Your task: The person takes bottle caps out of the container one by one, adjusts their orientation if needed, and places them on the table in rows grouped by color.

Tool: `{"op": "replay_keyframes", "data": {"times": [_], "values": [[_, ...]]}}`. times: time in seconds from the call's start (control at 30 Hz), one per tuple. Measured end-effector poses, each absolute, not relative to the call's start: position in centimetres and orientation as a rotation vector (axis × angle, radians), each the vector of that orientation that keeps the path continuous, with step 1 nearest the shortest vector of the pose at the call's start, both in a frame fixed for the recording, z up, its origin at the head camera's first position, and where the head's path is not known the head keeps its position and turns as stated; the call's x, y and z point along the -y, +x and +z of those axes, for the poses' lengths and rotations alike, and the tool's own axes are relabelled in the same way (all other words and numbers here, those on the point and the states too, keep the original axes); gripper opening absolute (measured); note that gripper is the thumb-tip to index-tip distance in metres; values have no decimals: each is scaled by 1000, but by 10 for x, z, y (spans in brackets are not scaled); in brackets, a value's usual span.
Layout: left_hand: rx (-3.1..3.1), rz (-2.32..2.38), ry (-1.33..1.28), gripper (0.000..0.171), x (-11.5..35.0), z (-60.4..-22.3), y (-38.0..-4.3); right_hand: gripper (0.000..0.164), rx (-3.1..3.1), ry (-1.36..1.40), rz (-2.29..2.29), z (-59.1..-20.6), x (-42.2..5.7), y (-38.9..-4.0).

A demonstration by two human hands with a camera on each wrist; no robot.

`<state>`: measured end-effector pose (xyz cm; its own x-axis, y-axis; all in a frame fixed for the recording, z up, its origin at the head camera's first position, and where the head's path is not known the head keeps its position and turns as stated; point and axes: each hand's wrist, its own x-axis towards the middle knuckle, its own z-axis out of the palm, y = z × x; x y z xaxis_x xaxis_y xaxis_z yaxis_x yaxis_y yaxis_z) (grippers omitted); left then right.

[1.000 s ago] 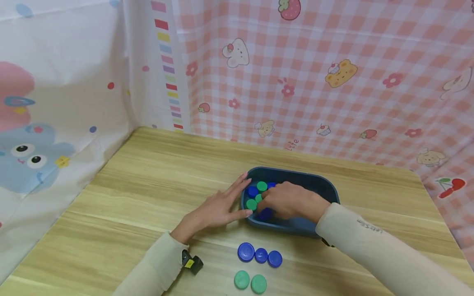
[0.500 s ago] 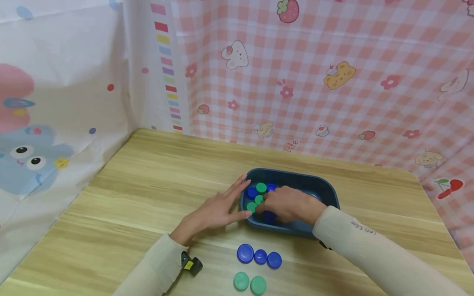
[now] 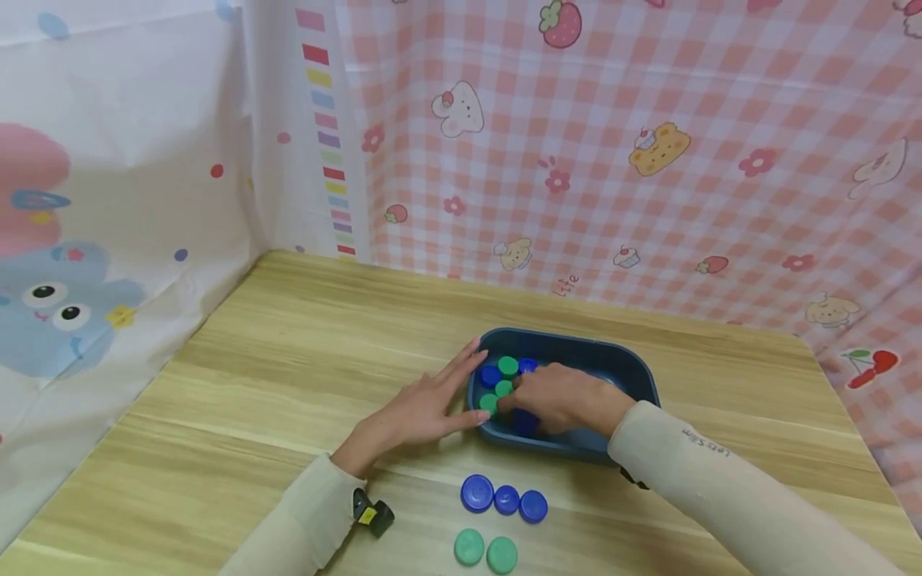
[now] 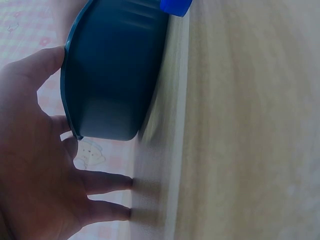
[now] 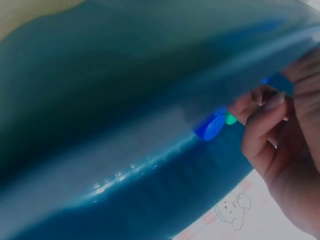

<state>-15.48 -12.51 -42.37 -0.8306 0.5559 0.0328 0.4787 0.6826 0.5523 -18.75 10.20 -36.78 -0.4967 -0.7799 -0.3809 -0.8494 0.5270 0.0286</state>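
Observation:
A dark blue plastic bin [image 3: 634, 376] holds several green and blue bottle caps, gathered at its left end. My left hand [image 3: 425, 408] steadies that end with extended fingers; in the left wrist view its thumb [image 4: 50, 60] meets the rim, and two fingers reach down toward the tabletop. My right hand [image 3: 565, 396] is inside the bin with bent fingers, among the caps. A green cap [image 3: 503, 389] lies right at its fingertips, and a blue cap [image 5: 211, 127] shows beside them in the right wrist view. I cannot tell whether those fingers hold a cap.
Three blue caps [image 3: 507, 500] form a row on the wooden table [image 3: 288, 360] in front of the bin. Nearer me lie two green caps [image 3: 470, 547] side by side. A pink checked cloth [image 3: 612, 224] hangs behind the table, a white printed one [image 3: 158, 120] at left.
My right hand has shifted slightly within the bin, around the caps at its left end. The left hand stays at the rim, and the caps on the table have not moved.

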Motion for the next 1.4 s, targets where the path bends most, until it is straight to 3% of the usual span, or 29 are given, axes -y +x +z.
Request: {"op": "replay_keyframes", "data": {"times": [0.93,1.4], "values": [[-2740,865,847,81,124,-422,-154,32,-2543,-1366,212,-335,-121,-177],[-2755,855,862,81,124,-422,-154,34,-2645,-1456,131,-310,-147,-150]]}}
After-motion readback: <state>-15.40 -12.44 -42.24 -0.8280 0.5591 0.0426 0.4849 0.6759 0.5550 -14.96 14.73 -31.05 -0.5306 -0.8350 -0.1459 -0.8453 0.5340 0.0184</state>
